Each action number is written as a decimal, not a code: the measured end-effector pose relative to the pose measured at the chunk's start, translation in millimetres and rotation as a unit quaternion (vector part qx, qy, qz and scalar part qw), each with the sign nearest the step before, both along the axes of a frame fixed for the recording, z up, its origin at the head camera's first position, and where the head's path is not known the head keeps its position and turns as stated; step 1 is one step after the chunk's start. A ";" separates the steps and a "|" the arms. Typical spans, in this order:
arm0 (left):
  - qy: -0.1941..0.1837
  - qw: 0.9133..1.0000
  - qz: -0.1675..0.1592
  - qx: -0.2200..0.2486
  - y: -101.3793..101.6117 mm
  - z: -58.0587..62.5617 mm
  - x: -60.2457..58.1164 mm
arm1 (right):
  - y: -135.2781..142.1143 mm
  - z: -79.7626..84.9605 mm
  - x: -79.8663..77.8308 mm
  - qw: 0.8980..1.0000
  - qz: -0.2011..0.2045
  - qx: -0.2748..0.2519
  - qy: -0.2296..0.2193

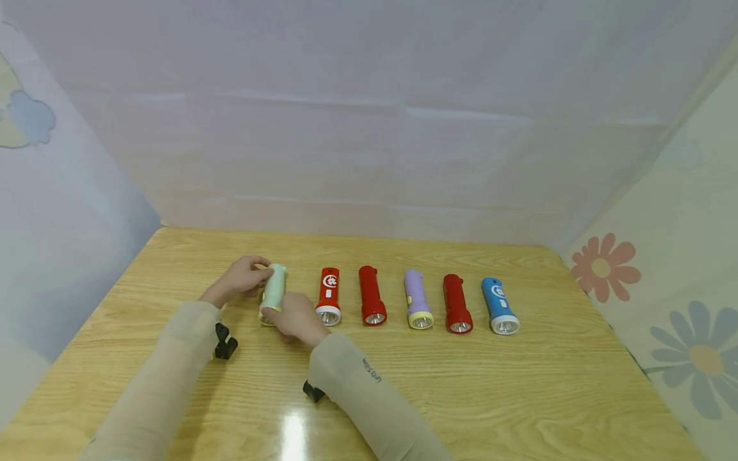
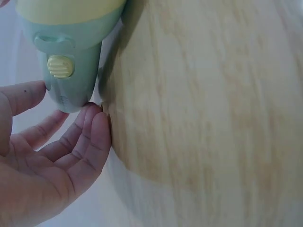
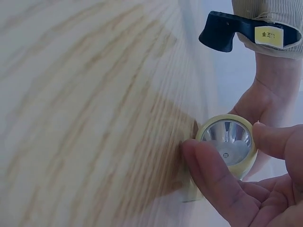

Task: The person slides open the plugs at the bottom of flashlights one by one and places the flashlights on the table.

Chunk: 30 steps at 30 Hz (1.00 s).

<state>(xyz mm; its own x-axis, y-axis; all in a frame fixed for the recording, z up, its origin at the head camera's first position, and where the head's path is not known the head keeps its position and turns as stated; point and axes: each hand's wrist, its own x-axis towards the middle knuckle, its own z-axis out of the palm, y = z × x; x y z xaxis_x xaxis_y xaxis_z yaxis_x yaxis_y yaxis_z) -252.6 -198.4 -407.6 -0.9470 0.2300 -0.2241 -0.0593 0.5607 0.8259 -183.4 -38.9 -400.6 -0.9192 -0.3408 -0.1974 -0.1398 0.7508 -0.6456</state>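
A pale green flashlight (image 1: pixel 275 285) with a yellow head lies at the left end of a row, its lamp toward the near side. My left hand (image 1: pixel 243 277) holds its tail end between thumb and fingertips. At the head, my right hand (image 1: pixel 296 316) pinches the rim between thumb and fingers. The left wrist view shows the yellow switch (image 2: pixel 60 66) on the green body. In the right wrist view the round reflector (image 3: pixel 227 142) faces the camera, with the yellow rim around it.
To the right lie a red-and-white flashlight (image 1: pixel 328 296), a red one (image 1: pixel 371 294), a purple-and-yellow one (image 1: pixel 416 298), another red one (image 1: pixel 457 302) and a blue-and-white one (image 1: pixel 498 304). All rest on a wooden table (image 1: pixel 519 397), with a pale cloth (image 1: pixel 369 160) behind.
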 end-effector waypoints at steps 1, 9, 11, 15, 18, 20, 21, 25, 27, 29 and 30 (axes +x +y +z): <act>0.004 1.000 0.000 0.000 -0.5 -0.2 0.2 | -0.3 0.1 0.1 1.000 0.001 0.003 0.003; 0.018 0.999 0.009 0.028 -2.8 -2.5 1.7 | -2.4 2.0 1.3 1.000 -0.002 0.019 0.019; 0.021 0.999 0.009 0.034 -4.0 -2.9 1.8 | -2.4 2.5 1.8 1.000 -0.003 0.018 0.023; 0.027 0.999 0.008 0.046 -6.0 -2.7 2.6 | -2.8 2.7 2.4 0.999 -0.009 0.016 0.032; 0.032 0.998 0.011 0.056 -6.3 -2.5 3.6 | -2.6 1.9 2.2 0.999 -0.014 0.009 0.027; 0.034 0.997 0.017 0.060 -5.9 -2.1 4.5 | -2.0 1.4 1.7 1.000 -0.016 0.003 0.023; 0.036 0.997 0.019 0.061 -5.7 -1.8 5.0 | -1.7 1.2 1.4 1.000 -0.016 0.000 0.021; 0.036 0.997 0.028 0.067 -4.9 1.1 7.3 | -0.2 1.0 -0.8 0.999 -0.019 -0.007 0.026; 0.035 0.996 0.031 0.071 -5.1 3.2 8.2 | 0.2 1.0 -1.9 0.999 -0.021 -0.011 0.029; 0.036 0.996 0.032 0.074 -5.4 5.2 8.8 | 0.2 1.0 -2.8 0.999 -0.022 -0.013 0.029; 0.037 0.996 0.033 0.073 -5.6 6.1 9.1 | 0.1 1.2 -3.1 0.999 -0.024 -0.016 0.028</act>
<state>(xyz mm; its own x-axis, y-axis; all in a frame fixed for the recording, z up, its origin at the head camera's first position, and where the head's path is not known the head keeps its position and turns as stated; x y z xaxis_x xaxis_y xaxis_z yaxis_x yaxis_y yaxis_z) -243.5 -204.1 -401.5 -0.9737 0.1924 -0.1216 -0.0275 0.4307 0.9021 -186.5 -38.8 -399.4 -0.9436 -0.3021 -0.1353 -0.1410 0.7366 -0.6614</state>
